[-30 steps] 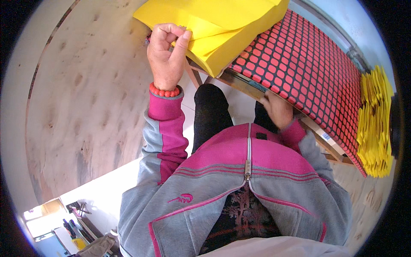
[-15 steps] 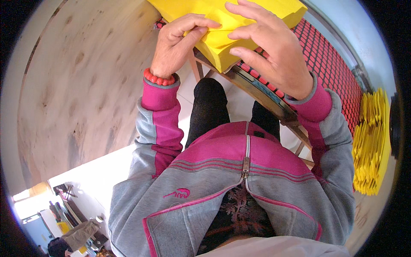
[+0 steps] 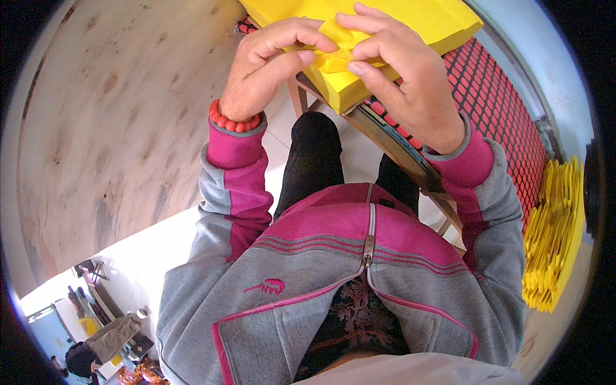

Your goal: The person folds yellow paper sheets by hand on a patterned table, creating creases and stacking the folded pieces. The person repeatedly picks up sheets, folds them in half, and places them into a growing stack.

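right hand [image 3: 417, 83] pinches yellow material [image 3: 430, 22]; left hand [image 3: 260, 70] touches it, probably steadying; left's grip unclear.

Comes to one patterned cloth [image 3: 494, 96]. On it, one yellow block [image 3: 436, 19]; beside its right end, one yellow stack [image 3: 553, 244], with layers too many to count. At its near edge, two hands, left hand [image 3: 266, 67] and right hand [image 3: 417, 83], plus one bracelet [image 3: 234, 120]. Left of it, one board [image 3: 122, 128]. Nearer than it, two trouser legs [image 3: 316, 147], one jacket [image 3: 321, 231], two sleeves [image 3: 240, 192].
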Tool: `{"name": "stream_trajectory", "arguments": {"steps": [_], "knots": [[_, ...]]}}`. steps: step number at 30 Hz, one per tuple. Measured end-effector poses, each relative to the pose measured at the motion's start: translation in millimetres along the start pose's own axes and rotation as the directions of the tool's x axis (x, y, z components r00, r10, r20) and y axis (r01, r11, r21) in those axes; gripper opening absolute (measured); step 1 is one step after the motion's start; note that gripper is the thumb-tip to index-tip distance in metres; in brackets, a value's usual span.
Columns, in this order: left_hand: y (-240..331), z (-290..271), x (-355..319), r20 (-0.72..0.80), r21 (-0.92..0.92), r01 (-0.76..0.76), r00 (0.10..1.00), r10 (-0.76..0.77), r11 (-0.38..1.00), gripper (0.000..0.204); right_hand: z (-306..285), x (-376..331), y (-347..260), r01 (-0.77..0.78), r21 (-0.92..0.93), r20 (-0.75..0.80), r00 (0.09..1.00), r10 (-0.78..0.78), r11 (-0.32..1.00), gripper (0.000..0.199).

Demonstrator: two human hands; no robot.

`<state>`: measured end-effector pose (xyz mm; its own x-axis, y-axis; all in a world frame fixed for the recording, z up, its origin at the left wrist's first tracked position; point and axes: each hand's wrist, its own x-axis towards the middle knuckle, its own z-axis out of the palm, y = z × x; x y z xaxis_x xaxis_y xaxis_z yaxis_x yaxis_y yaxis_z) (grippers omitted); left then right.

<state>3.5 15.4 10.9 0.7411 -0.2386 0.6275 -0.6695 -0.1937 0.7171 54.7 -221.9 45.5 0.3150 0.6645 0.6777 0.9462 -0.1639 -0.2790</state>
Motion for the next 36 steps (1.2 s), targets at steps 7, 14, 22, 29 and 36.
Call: {"name": "stream_trajectory", "arguments": {"steps": [7, 14, 22, 29, 36], "knots": [[-7.9, 6.7, 0.8, -0.068, 0.066, -0.019, 0.997, 0.023, 0.998, 0.01, 6.3, -3.5, 3.5, -0.062, 0.036, -0.057, 0.996, 0.064, 0.997, 0.02], [-13.7, 19.2, -7.0, -0.255, -0.046, 0.123, 0.958, -0.131, 0.991, 0.01, 3.4, -5.1, -0.6, 0.058, -0.031, -0.178, 0.982, -0.062, 0.998, 0.025], [-25.4, 12.5, -8.0, -0.252, -0.092, 0.06, 0.964, -0.082, 0.994, 0.008, 2.7, -4.6, 0.6, 0.064, -0.073, -0.051, 0.996, -0.068, 0.995, 0.015], [-10.0, 3.5, -3.3, -0.072, 0.043, -0.071, 0.995, 0.074, 0.997, 0.016, 12.4, -5.3, 8.6, 0.058, 0.071, -0.15, 0.988, -0.047, 0.996, 0.015], [-14.3, 1.0, -4.9, -0.057, 0.089, -0.062, 0.996, 0.068, 0.994, 0.019, 7.4, -8.5, 3.2, -0.049, 0.098, -0.087, 0.995, 0.057, 0.994, 0.017]]}}
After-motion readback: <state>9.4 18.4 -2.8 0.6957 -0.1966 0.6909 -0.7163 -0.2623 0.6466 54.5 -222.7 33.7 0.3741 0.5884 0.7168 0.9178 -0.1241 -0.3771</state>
